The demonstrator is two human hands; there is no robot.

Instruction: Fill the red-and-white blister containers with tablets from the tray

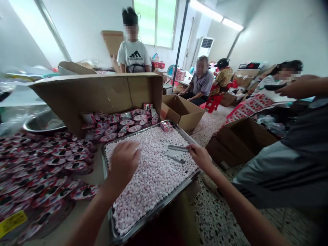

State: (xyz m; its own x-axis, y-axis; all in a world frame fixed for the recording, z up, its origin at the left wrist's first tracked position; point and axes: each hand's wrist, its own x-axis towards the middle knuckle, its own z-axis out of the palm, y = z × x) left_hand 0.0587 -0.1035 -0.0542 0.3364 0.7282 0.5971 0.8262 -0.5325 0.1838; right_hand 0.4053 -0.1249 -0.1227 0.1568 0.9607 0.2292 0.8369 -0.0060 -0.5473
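A metal tray (153, 218) in front of me is filled with small white and pale pink pellets (143, 188). My right hand (200, 156) pinches the edge of a flat grey scoop (175, 154), which lies among the pellets with a few of them on it. Over the tray's left side hovers my left hand (124, 159), its fingers curled and smeared by motion. Whether it holds anything cannot be made out. A small pink printed packet (166, 126) rests on the pellets at the far edge.
Many pink printed packs with dark oval openings (74, 166) cover the table at left. A tipped cardboard box (102, 90) holds more packs behind the tray. Open cartons (183, 111) stand beyond and right. A metal basin (42, 123) sits left. Several people are nearby, one standing close at right.
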